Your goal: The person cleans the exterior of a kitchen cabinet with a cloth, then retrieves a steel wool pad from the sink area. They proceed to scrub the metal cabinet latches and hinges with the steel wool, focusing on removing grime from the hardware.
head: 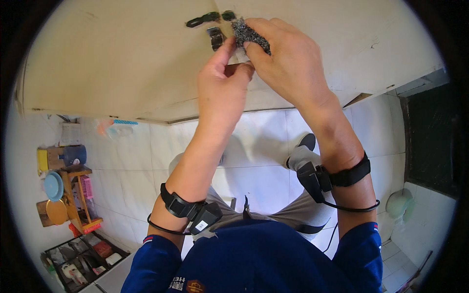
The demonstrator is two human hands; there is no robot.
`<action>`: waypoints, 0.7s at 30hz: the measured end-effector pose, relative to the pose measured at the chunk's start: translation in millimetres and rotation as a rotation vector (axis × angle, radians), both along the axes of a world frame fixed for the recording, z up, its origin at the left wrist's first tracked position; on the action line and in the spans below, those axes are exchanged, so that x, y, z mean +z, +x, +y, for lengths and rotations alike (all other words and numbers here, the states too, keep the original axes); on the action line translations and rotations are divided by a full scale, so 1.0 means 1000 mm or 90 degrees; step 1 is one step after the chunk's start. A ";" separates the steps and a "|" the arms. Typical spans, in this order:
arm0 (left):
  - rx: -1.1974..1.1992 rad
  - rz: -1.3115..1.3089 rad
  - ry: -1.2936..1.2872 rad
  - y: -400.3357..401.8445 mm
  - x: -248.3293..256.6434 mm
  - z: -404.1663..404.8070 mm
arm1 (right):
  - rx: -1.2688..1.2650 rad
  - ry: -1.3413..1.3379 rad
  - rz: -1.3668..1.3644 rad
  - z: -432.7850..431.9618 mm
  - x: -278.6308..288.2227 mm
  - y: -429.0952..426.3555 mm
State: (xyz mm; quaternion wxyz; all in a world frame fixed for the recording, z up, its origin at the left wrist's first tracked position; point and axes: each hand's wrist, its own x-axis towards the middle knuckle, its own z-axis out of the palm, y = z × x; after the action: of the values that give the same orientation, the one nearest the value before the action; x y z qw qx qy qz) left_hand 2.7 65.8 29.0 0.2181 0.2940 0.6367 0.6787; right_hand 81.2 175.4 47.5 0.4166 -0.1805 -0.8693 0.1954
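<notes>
A grey metal scouring pad [250,36] is pinched in my right hand [289,55], between thumb and fingers, close to a seam in the pale cabinet doors [121,58]. My left hand [224,80] touches the door edge just below the pad, its thumb and fingers apart; whether the fingers grip the edge is unclear. Left of the pad, a dark metal hasp [202,19] lies across the door face. A small round dark fitting [228,15] sits beside it, and a dark metal latch piece [215,38] is just below.
A wooden rack [75,197] with a blue basin [53,186] stands at the left. Below it is a black divided crate [86,256] of mixed items. A translucent green bowl-like item [399,203] is at the right. Under the cabinet runs a white tiled floor [253,146].
</notes>
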 end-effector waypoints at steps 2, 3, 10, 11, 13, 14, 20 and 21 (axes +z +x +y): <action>-0.013 -0.025 0.023 0.004 0.000 -0.001 | 0.036 -0.016 -0.010 0.000 0.005 0.002; -0.021 -0.032 0.032 0.005 -0.001 0.000 | 0.050 -0.022 -0.019 0.000 0.008 0.003; -0.034 -0.069 0.071 -0.003 -0.007 0.005 | -0.082 -0.224 -0.176 -0.005 0.027 -0.017; -0.024 -0.075 0.081 -0.003 -0.008 0.003 | -0.043 -0.303 -0.144 0.003 0.023 -0.017; -0.058 -0.050 0.012 -0.007 -0.008 0.001 | -0.014 -0.398 -0.112 0.015 0.017 -0.021; -0.073 -0.037 -0.024 -0.008 -0.008 -0.001 | -0.017 -0.420 -0.112 0.018 0.013 -0.024; -0.076 -0.003 -0.054 -0.014 -0.007 -0.008 | -0.039 -0.427 -0.136 0.008 0.025 -0.026; -0.083 0.010 -0.046 -0.015 -0.006 -0.008 | -0.039 -0.408 -0.156 0.011 0.029 -0.025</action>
State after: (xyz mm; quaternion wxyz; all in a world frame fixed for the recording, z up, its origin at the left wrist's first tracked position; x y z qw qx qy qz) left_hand -12.3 57.8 22.6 0.2672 0.3325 0.6417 0.6374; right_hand 55.9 186.1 76.0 0.2370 -0.3504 -0.8016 0.4224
